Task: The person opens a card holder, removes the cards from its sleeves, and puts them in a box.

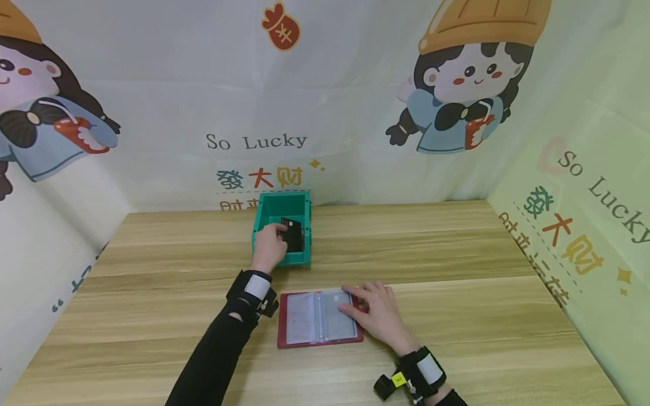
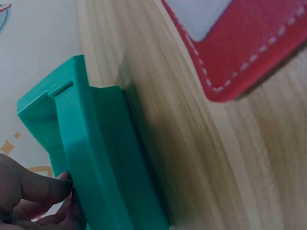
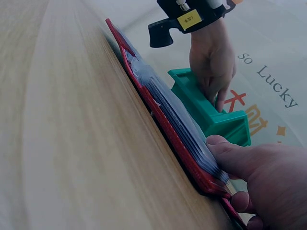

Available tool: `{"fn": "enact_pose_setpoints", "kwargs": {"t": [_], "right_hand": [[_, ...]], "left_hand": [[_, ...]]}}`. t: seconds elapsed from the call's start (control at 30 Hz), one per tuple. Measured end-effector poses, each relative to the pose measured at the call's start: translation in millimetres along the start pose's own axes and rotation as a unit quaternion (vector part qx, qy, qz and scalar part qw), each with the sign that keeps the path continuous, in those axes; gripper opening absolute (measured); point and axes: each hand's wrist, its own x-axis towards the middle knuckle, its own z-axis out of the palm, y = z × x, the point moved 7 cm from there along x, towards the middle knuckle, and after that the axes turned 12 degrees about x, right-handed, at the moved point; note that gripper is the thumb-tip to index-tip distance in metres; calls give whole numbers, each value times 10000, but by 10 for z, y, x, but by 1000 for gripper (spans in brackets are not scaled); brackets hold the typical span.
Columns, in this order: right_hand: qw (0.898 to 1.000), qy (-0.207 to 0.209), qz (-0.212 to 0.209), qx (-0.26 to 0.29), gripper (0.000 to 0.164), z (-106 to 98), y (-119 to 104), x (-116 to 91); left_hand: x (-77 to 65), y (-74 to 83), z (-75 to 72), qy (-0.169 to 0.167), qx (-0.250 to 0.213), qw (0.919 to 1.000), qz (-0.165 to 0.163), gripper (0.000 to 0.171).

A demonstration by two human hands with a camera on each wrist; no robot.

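Note:
A teal plastic bin (image 1: pixel 284 198) stands at the back of the table. My left hand (image 1: pixel 269 246) reaches into it, and its thumb and fingertips pinch the edge of a black card (image 1: pixel 291 235). In the left wrist view the bin's wall (image 2: pixel 110 158) hides the card's face beside the fingers. Nearer to me lies an open red card holder (image 1: pixel 282 321) with clear plastic sleeves (image 1: pixel 303 318). My right hand (image 1: pixel 378 313) grips its right side, thumb on the stacked sleeves (image 3: pixel 177 120) and fingers at the red cover's edge.
The wooden table (image 1: pixel 431 254) spreads out on both sides of the bin and card holder. A printed cloth (image 1: pixel 355 113) hangs behind the table and along its sides. Each wrist wears a black strap with a small camera (image 1: pixel 385 387).

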Motion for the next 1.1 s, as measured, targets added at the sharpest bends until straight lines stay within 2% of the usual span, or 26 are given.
{"fn": "enact_pose_setpoints", "kwargs": {"t": [0.13, 0.33, 0.5, 0.6, 1.1], "right_hand": [[10000, 36, -45, 19, 39, 3, -3, -5], [9999, 85, -112, -46, 39, 5, 4, -4], [9998, 139, -159, -46, 40, 0, -8, -7], [9997, 162, -192, -38, 39, -3, -13, -9], [9998, 110, -159, -55, 40, 4, 9, -4]], "left_hand": [[2, 16, 37, -100, 301, 9995, -51, 39], [-4, 41, 119, -203, 668, 9975, 78, 38], [-43, 84, 176, -201, 1477, 9880, 412, 31], [-57, 92, 199, -222, 1803, 9822, 468, 27], [-72, 98, 274, -617, 1847, 9807, 194, 34]]}}
